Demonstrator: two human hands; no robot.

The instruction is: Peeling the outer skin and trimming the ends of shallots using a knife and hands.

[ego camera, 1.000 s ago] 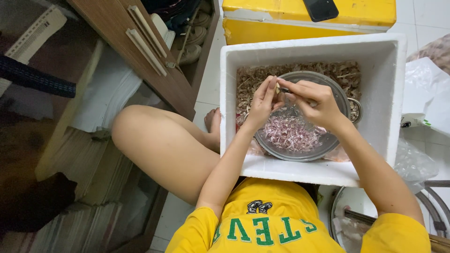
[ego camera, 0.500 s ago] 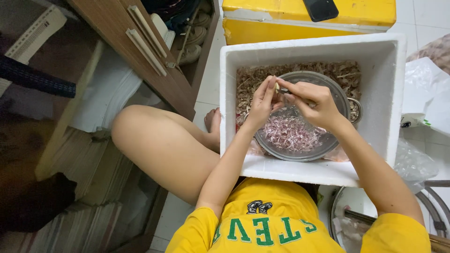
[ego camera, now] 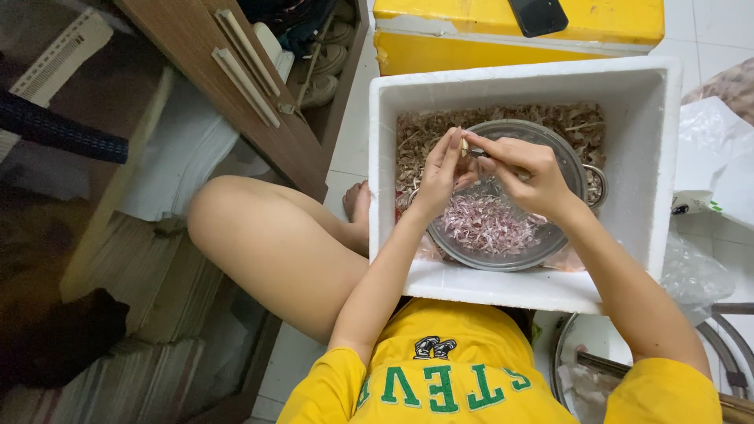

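Pinching small pale piece [ego camera: 464,146], both hands, left hand [ego camera: 440,169], right hand [ego camera: 525,171], above metal bowl [ego camera: 542,250].

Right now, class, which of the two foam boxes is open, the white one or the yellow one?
The white box is open, holding a metal bowl under both hands. The yellow box behind it is lidded, with a phone on top.

View: single head-worn camera.
Direction: straight down over the person's lap.
Range: close.
Centre-right of frame: white foam box [ego camera: 636,157].
Lower edge: yellow shirt [ego camera: 463,369].
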